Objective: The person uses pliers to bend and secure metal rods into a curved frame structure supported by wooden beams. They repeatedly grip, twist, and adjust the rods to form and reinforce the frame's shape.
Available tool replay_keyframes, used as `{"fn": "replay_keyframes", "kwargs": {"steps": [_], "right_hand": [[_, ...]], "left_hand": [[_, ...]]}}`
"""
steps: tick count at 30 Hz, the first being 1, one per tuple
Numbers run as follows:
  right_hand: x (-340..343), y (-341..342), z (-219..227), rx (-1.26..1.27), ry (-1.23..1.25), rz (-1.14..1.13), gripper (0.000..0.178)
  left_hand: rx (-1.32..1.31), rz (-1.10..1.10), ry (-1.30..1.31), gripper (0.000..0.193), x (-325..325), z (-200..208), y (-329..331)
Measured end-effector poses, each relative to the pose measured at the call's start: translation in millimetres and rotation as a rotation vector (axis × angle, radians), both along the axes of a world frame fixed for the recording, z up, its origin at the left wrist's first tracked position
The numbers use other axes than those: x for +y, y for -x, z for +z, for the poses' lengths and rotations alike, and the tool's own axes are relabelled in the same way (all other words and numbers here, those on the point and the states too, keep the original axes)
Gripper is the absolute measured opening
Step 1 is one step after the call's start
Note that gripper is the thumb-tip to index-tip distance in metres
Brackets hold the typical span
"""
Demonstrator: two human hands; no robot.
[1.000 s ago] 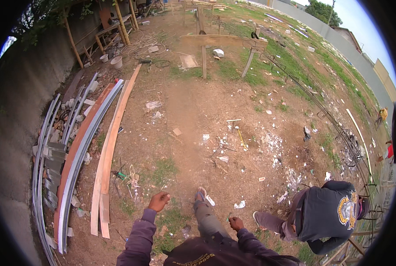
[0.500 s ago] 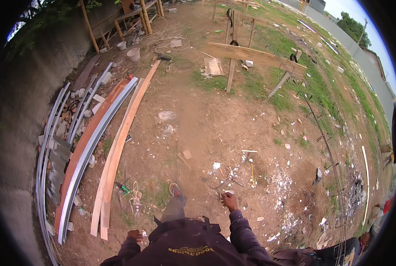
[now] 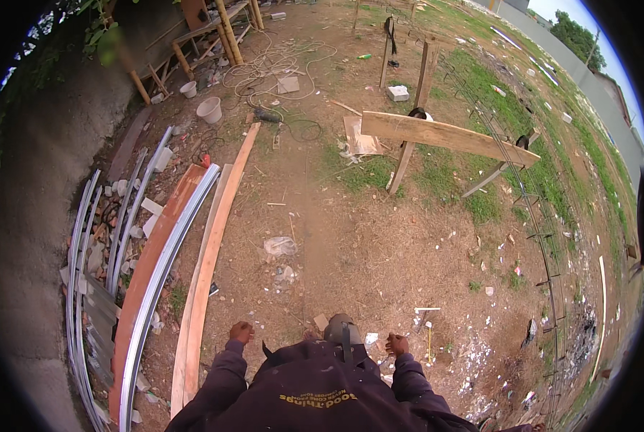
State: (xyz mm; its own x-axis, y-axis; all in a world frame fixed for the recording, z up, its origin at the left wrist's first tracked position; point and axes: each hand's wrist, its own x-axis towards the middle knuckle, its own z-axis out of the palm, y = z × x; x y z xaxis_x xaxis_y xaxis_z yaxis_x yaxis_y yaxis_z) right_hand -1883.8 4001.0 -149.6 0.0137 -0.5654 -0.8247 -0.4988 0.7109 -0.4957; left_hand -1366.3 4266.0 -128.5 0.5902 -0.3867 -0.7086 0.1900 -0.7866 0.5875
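Observation:
My left hand (image 3: 242,333) hangs out in front of my body on the left, its fingers curled in loosely. Nothing shows in it, and the nearest thing is a pair of long wooden boards (image 3: 219,237) on the ground. On the other side my right hand (image 3: 397,345) also has bent fingers, with nothing visible between them. Below and beside it on the soil lie a thin yellow strip (image 3: 429,342) and a white scrap (image 3: 372,338). Neither hand touches any of these. Between my hands, a bent leg (image 3: 343,333) shows ahead of my dark sweatshirt (image 3: 315,389).
Metal channels (image 3: 165,277) and a reddish plank (image 3: 136,299) lie along the left wall. A board (image 3: 444,137) on stakes stands ahead right, beside a long rebar cage (image 3: 542,252). Farther off are a power tool (image 3: 267,115), coiled cable (image 3: 293,61) and a bucket (image 3: 209,109).
I have moved forward, so the boards and staked plank appear nearer. My left hand has swung forward and up; my right hand sits slightly lower and farther right in view.

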Motion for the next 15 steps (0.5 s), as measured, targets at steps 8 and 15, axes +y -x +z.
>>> {"fn": "replay_keyframes", "kwargs": {"steps": [8,15], "right_hand": [[-210,-134,-57,-0.078,0.047,-0.2,0.051],[-571,-429,52,-0.458,0.308,0.258,0.065]], "left_hand": [[-0.133,-0.221,0.218,0.03,-374,-8,-182],[0.408,0.176,-0.374,0.027,-494,-36,-258]]}}
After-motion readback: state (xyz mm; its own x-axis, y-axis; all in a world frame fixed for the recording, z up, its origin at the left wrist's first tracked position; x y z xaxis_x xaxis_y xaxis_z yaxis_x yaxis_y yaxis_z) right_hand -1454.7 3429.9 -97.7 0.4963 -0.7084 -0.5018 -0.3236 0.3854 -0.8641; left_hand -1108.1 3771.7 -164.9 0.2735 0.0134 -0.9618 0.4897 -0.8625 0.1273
